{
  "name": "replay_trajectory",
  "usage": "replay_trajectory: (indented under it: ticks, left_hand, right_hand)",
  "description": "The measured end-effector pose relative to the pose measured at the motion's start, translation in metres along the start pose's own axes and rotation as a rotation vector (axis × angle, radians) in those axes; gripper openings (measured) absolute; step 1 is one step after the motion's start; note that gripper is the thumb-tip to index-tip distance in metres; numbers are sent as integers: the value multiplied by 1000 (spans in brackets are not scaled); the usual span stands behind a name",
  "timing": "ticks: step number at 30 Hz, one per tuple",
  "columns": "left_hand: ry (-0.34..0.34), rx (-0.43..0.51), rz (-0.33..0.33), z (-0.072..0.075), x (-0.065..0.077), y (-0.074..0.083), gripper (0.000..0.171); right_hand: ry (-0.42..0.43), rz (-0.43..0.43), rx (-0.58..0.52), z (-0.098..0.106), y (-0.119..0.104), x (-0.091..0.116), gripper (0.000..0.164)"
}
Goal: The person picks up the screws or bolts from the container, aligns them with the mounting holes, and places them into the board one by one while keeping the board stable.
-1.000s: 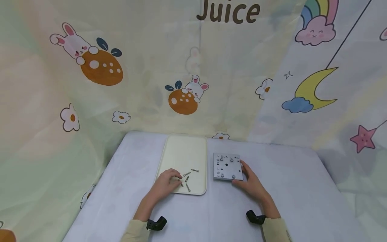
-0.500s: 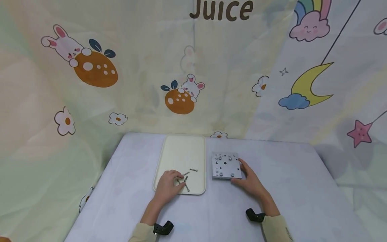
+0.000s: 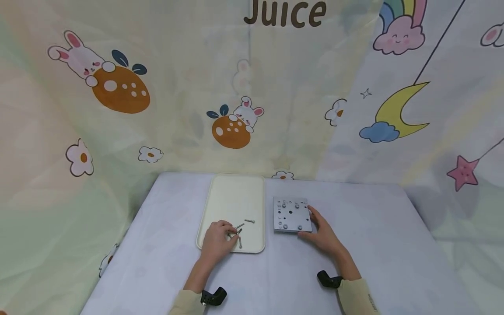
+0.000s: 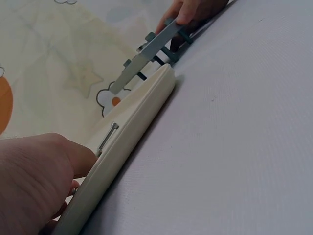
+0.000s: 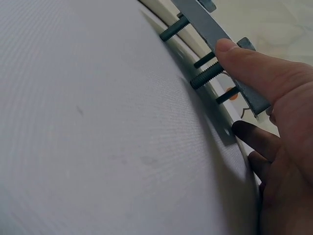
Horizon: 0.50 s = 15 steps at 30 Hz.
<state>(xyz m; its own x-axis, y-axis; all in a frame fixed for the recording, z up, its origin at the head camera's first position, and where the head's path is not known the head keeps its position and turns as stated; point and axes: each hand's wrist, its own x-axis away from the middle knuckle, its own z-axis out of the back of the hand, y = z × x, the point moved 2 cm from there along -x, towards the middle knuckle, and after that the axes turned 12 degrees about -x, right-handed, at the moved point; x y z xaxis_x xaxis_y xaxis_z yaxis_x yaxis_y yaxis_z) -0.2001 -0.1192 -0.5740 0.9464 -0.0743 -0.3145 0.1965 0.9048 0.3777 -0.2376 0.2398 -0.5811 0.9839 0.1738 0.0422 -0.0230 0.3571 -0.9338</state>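
Observation:
My left hand [image 3: 217,239] reaches over the near part of a cream tray [image 3: 236,188], thumb and fingers bent down among several small screws. One screw [image 3: 249,221] lies apart beyond the fingertips, and another screw [image 3: 240,242] lies beside the thumb. In the left wrist view the tray's rim partly hides the fingertips; I cannot tell whether they pinch a screw. My right hand [image 3: 324,234] grips a grey metal plate [image 3: 290,215] at its right side, thumb on the near edge. In the right wrist view threaded bolts [image 5: 208,75] stick out of the plate's underside toward the table.
Both tray and plate are on a table with a white cloth [image 3: 252,280], the tray left of the plate with a narrow gap between. Behind the table hangs a printed cloth backdrop [image 3: 177,109]. A black wrist camera [image 3: 214,296] is worn on the left arm.
My left hand has moved slightly right and deeper among the screws, and the screw beside the thumb has turned a little. The right hand keeps its grip on the plate; the head view has shifted slightly.

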Motion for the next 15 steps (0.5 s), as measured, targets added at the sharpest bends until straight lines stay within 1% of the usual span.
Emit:
replay_trajectory:
  ticks: [2, 6, 11, 15]
  left_hand:
    - [8, -4, 6, -3, 1, 0, 9]
    - [29, -3, 30, -6, 2, 1, 12]
    - [68, -19, 14, -6, 3, 5, 10]
    - [73, -12, 18, -5, 1, 4, 7]
  right_hand:
    - [3, -2, 4, 1, 1, 2, 109]
    - [13, 7, 7, 1, 0, 5, 107]
    - [22, -14, -5, 1, 1, 8, 108]
    - [26, -7, -13, 0, 0, 6, 108]
